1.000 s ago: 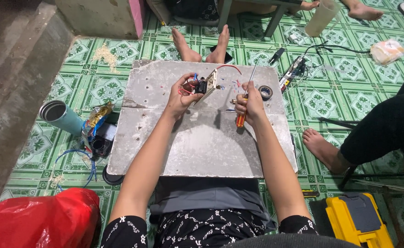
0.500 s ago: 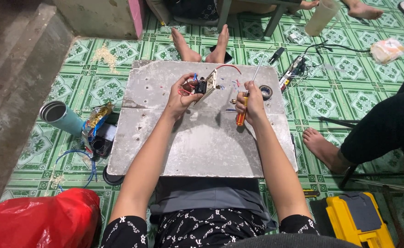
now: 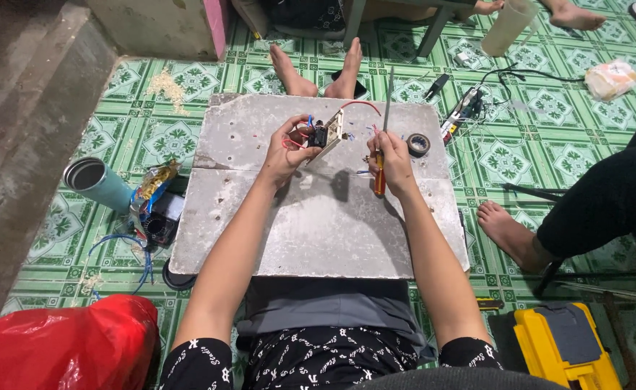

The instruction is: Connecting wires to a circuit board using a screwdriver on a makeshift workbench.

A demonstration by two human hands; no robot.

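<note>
Gripping a small white switch plate with red and blue wires [image 3: 323, 134] in my left hand [image 3: 289, 148], fingers curled round it, held just above the far middle of the grey stone slab [image 3: 318, 231]. My right hand [image 3: 390, 155] is closed on an orange-handled screwdriver [image 3: 383, 137], shaft pointing up toward the far edge. Black roll of tape [image 3: 418, 144] lies near the far right corner. Off the slab: teal metal cup [image 3: 94, 180] left, yellow plastic toolbox [image 3: 563, 347] near right, red plastic bag [image 3: 58, 347] near left.
</note>
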